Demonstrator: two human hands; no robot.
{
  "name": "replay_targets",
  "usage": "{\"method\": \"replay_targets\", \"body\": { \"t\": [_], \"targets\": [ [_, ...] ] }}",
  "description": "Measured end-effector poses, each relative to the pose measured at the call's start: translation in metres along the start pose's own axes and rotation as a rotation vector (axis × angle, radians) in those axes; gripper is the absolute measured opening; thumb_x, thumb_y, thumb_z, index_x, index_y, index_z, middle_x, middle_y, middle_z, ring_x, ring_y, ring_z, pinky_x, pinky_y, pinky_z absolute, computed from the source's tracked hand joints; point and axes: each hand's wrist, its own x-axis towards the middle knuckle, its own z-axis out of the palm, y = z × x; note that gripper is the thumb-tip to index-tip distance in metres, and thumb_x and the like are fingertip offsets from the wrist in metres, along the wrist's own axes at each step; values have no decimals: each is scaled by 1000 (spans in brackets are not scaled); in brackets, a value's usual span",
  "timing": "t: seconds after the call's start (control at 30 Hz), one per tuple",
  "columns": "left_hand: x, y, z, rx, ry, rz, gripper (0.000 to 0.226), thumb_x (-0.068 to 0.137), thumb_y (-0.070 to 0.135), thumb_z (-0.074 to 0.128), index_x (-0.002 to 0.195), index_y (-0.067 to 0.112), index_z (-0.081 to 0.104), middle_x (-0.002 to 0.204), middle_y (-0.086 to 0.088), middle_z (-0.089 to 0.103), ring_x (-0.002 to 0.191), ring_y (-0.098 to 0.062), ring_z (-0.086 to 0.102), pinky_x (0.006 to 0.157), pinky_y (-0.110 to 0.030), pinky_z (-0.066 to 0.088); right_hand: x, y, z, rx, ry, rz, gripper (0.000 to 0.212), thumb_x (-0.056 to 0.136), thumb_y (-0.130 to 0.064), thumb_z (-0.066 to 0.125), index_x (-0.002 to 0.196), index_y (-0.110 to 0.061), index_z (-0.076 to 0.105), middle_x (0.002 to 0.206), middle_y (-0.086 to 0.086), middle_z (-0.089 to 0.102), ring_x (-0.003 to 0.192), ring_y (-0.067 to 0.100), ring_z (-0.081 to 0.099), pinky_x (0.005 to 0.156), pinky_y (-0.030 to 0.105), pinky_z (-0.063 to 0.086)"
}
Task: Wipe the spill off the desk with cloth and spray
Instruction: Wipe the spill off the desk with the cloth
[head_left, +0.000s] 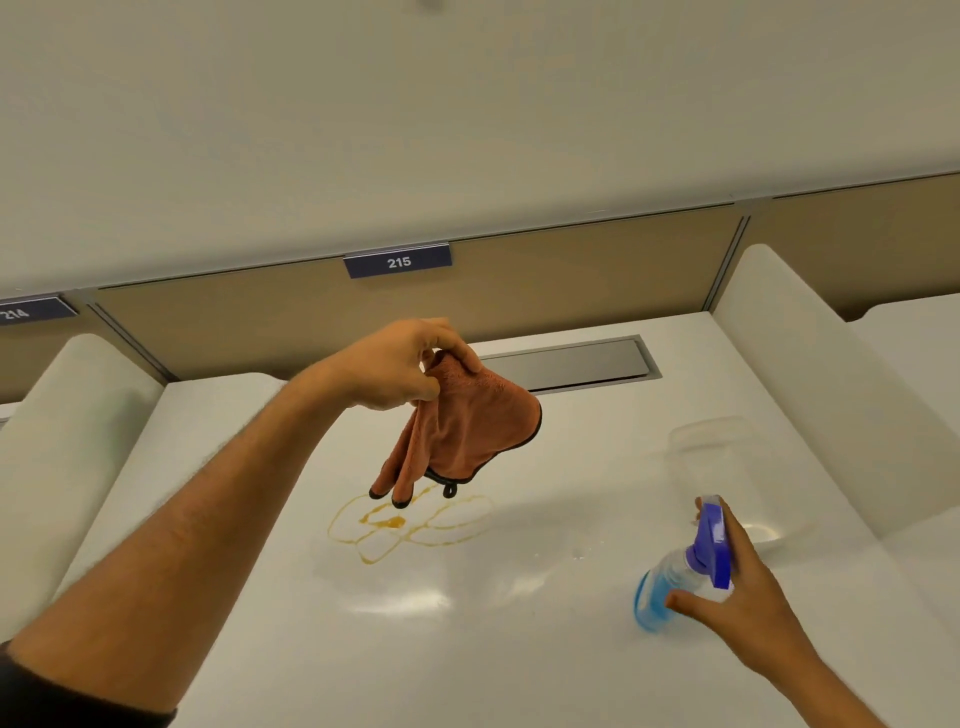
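An orange microfibre cloth (462, 426) with dark edging was held up in the air by the left hand (400, 371), its top pinched between the thumb and fingers (457, 345) so that the rest hung down in loose folds. The lower corners of the cloth dangled just above the spill (410, 525), apart from the white worktop (363, 649). The spill was seen as a thin amber outline of looping rings with a small darker puddle near its middle, lying on the worktop slightly left of centre.

To the right, a spray bottle (675, 577) with blue liquid and a purple-blue trigger head (714, 540) was gripped by the right hand (748, 597), the fingers wrapped around its neck and the thumb laid across the clear body. The bottle was tilted, its base low near the worktop; whether it touched the surface could not be told. Just behind it, a clear plastic container (722, 467) was set on the worktop. A grey metal cable hatch (571, 364) was let into the far edge, and a number plate reading 215 (398, 261) was fixed on the partition behind.
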Motion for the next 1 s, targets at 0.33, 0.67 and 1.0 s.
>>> {"method": "replay_targets", "body": {
  "t": [0.33,0.67,1.0],
  "targets": [
    [-2,15,12,-75,4,20,54,78,-10,60,111,30,75,106,9,59,96,-19,61,74,-27,58,31,-131,7,-173,249,-442,58,83,-33,73,134,-44,47,143,-28,42,140,0,32,107,23,31],
    [-34,-32,27,-147,13,15,57,73,-5,56,113,31,74,109,10,63,101,-19,60,82,-28,55,105,-160,126,-404,-311,-308,15,90,-15,62,97,-27,69,91,-4,69,84,20,66,66,21,51],
    [-20,-144,71,-112,220,118,32,80,15,54,103,25,73,97,12,68,90,-6,51,78,-17,40,116,-121,202,-475,178,-410,35,87,3,62,113,-18,74,104,4,76,97,26,63,87,42,55]
  ]
}}
